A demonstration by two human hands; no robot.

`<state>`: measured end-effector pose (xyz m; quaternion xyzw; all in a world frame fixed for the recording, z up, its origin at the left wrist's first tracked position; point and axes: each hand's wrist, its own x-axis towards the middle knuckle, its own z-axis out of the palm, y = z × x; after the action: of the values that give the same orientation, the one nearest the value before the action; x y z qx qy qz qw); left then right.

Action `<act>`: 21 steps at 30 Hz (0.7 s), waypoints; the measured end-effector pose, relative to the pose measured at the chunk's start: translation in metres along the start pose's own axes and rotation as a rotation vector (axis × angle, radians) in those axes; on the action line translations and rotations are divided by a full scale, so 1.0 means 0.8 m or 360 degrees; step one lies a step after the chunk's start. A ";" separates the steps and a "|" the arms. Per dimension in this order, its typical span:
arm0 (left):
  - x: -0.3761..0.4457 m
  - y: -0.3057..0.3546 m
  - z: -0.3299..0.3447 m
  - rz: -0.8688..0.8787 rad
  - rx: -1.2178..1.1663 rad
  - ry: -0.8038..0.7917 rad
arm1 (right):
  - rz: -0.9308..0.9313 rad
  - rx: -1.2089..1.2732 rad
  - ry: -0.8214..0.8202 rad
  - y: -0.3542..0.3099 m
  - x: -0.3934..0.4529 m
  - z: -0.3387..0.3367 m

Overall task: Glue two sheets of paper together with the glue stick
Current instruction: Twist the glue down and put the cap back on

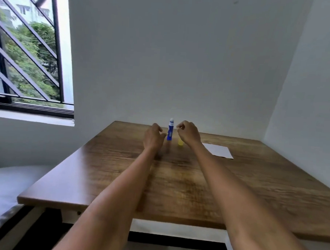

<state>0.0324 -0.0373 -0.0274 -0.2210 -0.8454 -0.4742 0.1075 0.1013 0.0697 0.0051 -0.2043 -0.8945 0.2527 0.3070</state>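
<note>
A blue glue stick (170,131) with its white glue tip bare stands upright near the far edge of the wooden table (195,183). Its yellow cap (180,142) sits on the table just right of it, partly hidden by my right wrist. My left hand (153,136) hovers just left of the stick, fingers slightly apart, holding nothing. My right hand (188,132) is just right of the stick with fingers curled in; nothing shows in it. White paper (219,150) lies flat at the far right of the table; how many sheets I cannot tell.
Grey walls close in behind and to the right of the table. A barred window (28,50) is at the left. A grey cushion or mattress (2,189) lies below the table's left edge.
</note>
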 end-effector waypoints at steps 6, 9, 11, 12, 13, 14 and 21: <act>0.051 -0.004 0.020 -0.0082 -0.0255 -0.0238 | -0.0036 -0.0013 0.0039 0.004 0.032 0.022; 0.066 0.004 0.041 -0.0075 -0.0279 -0.0338 | -0.0066 0.0025 0.0054 0.012 0.042 0.029; 0.069 0.004 0.051 -0.0051 -0.0251 -0.0328 | -0.0087 0.0052 0.0067 0.019 0.045 0.031; 0.070 0.003 0.055 -0.0049 -0.0244 -0.0311 | -0.0097 0.0060 0.0081 0.023 0.047 0.031; 0.070 0.003 0.059 -0.0060 -0.0235 -0.0280 | -0.0107 0.0068 0.0102 0.026 0.047 0.030; 0.068 0.004 0.061 -0.0062 -0.0219 -0.0242 | -0.0115 0.0082 0.0125 0.029 0.047 0.030; 0.043 0.021 0.030 0.0118 -0.0784 -0.0196 | -0.0175 0.0379 -0.0016 0.038 0.034 0.010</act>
<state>0.0109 0.0006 -0.0138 -0.3000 -0.7007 -0.6472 0.0160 0.0822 0.1053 -0.0059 -0.1159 -0.8695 0.3410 0.3381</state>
